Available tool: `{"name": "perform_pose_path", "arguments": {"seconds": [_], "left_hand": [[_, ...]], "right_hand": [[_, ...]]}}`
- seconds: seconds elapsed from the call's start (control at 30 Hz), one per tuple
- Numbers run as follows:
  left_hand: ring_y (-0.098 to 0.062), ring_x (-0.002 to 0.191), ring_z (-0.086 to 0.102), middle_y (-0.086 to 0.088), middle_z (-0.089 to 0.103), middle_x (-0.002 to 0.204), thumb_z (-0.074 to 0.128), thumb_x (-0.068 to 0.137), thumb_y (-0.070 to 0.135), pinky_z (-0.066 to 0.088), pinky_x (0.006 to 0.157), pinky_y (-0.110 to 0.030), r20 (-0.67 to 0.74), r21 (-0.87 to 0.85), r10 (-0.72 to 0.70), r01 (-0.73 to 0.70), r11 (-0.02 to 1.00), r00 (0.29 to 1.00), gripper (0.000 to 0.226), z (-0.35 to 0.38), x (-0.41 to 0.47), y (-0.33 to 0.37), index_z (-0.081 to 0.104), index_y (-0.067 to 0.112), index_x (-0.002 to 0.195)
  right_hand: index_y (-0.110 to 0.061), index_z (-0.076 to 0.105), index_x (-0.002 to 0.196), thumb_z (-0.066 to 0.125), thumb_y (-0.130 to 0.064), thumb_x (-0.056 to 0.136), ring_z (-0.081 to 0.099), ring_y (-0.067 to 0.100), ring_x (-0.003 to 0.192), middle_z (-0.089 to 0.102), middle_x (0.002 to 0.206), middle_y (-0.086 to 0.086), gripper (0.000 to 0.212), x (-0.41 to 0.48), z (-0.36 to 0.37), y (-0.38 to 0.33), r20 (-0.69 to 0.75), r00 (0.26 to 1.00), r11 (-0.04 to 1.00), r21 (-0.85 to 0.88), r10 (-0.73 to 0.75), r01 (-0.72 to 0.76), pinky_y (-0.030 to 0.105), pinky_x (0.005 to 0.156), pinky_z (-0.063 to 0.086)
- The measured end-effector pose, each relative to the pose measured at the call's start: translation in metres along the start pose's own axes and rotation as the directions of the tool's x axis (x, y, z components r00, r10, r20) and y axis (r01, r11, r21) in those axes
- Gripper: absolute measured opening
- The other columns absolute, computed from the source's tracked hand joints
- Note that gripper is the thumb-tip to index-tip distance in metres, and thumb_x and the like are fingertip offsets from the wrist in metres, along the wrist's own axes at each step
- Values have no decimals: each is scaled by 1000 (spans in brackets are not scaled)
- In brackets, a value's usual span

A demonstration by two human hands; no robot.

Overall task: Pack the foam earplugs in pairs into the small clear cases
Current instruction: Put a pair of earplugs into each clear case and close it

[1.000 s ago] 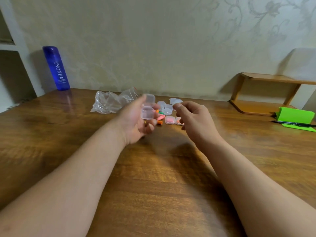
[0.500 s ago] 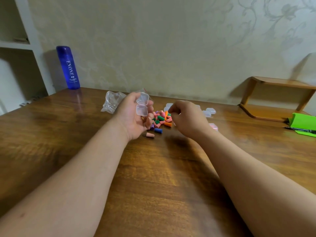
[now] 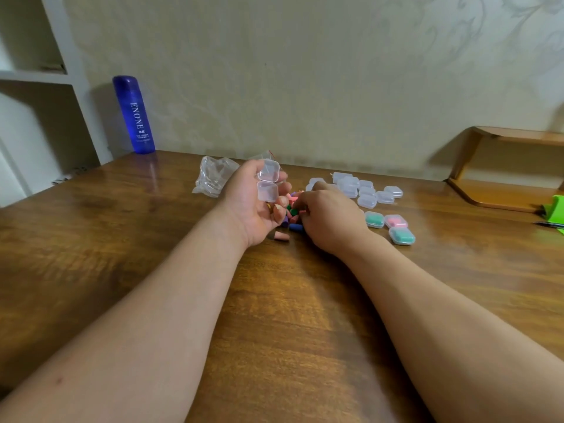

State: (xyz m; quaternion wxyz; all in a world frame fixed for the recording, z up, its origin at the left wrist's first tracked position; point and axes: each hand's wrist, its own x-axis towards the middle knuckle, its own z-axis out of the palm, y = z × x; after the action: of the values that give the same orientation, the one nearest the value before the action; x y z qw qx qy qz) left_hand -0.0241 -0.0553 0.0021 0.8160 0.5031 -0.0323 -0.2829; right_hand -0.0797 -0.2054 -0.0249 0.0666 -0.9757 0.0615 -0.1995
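Observation:
My left hand point(image 3: 253, 206) holds a small clear case point(image 3: 268, 183) with its lid hinged open, a little above the table. Just right of it lies a pile of coloured foam earplugs point(image 3: 293, 213), mostly hidden by my hands; one pink plug point(image 3: 280, 236) lies apart in front. My right hand point(image 3: 328, 216) is down on the pile with its fingers curled, and its fingertips are hidden. Several empty clear cases point(image 3: 363, 190) sit behind the pile. Three filled cases, two green point(image 3: 402, 236) and one pink point(image 3: 395, 221), lie to the right.
A crumpled clear plastic bag point(image 3: 213, 178) lies left of my left hand. A blue bottle point(image 3: 134, 114) stands at the back left by a white shelf. A wooden rack point(image 3: 503, 169) and a green object with a pen point(image 3: 554, 213) are at the far right.
My right hand has dropped from beside the case onto the earplug pile. My left hand keeps the open case and has lowered slightly. The camera has turned, bringing the cases on the right into view.

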Motion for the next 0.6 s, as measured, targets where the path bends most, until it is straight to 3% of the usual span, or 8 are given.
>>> {"name": "perform_pose_path", "arguments": {"seconds": [0.23,0.4,0.53,0.6], "left_hand": [[-14,55,51,-5,66,78,55,102,41,39,43,-21,-13,21,-3,3,1000,1000,35,1,1,-1,71,11,112],[-14,59,53,-6,67,84,55,103,42,41,45,-21,-42,54,7,-5,999,999,39,0,1,-2,73,10,115],[-14,62,53,-7,67,89,52,106,43,43,47,-20,-67,64,7,-3,998,998,45,2,-1,-3,74,8,123],[-14,60,53,-8,66,88,52,106,42,43,46,-21,-57,71,3,1,997,998,45,5,-2,-4,73,7,127]], "right_hand": [[-23,73,116,64,-22,104,60,20,100,57,114,0,16,-1,0,2,-34,999,998,69,5,-2,33,74,52],[-27,68,110,64,-24,105,60,16,99,61,112,-5,7,-4,-6,8,-106,986,944,318,125,-85,27,72,47],[-22,65,131,56,-18,110,63,13,103,67,115,-4,24,-11,-18,14,-120,962,819,557,245,-139,14,72,46],[-23,67,134,54,-16,110,67,15,107,70,118,-2,29,-13,-25,16,-164,948,767,633,273,-111,25,86,57]]}}
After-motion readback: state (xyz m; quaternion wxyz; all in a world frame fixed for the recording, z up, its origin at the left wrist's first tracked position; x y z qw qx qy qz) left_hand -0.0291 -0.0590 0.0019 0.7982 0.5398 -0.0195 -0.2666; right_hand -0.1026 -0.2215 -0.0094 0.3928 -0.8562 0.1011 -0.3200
